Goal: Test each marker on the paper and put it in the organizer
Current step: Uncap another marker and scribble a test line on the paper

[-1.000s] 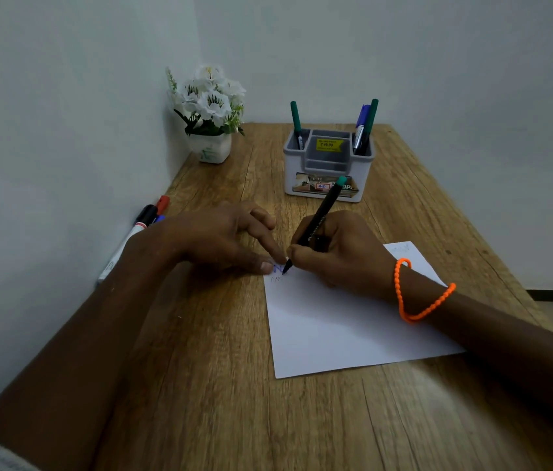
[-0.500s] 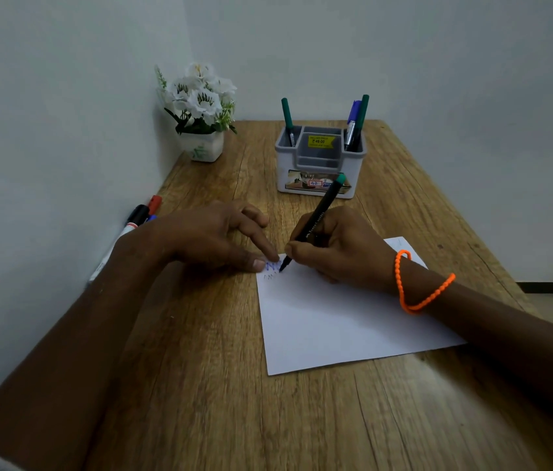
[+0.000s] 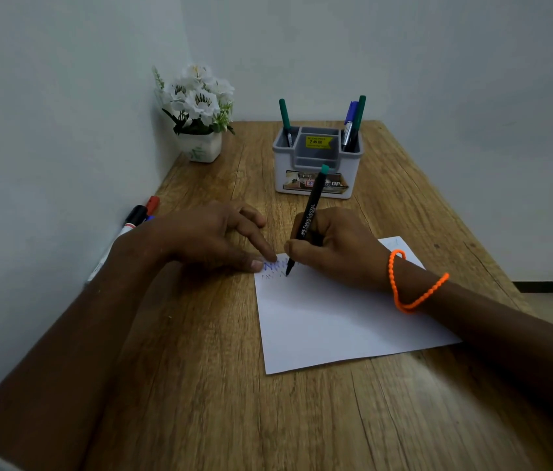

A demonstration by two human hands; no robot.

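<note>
Testing step: my right hand (image 3: 339,246) grips the black marker (image 3: 305,222), tip on paper (image 3: 336,321) (left hand (image 3: 210,237) flat, pinning corner); next, I judge, drop it in the organizer (image 3: 317,164).

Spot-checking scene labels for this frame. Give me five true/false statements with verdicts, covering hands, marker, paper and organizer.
1. The right hand holds a black marker with its tip on the paper. True.
2. The left hand is lifted clear of the table. False: it rests on the table, fingertips pinning the paper's top left corner.
3. The organizer is empty. False: one green marker stands in its left slot, and a blue and a green one stand in its right slot.
4. Blue scribbles already mark the paper's top left corner. True.
5. The orange bracelet is on the left wrist. False: it is on the right wrist.
</note>
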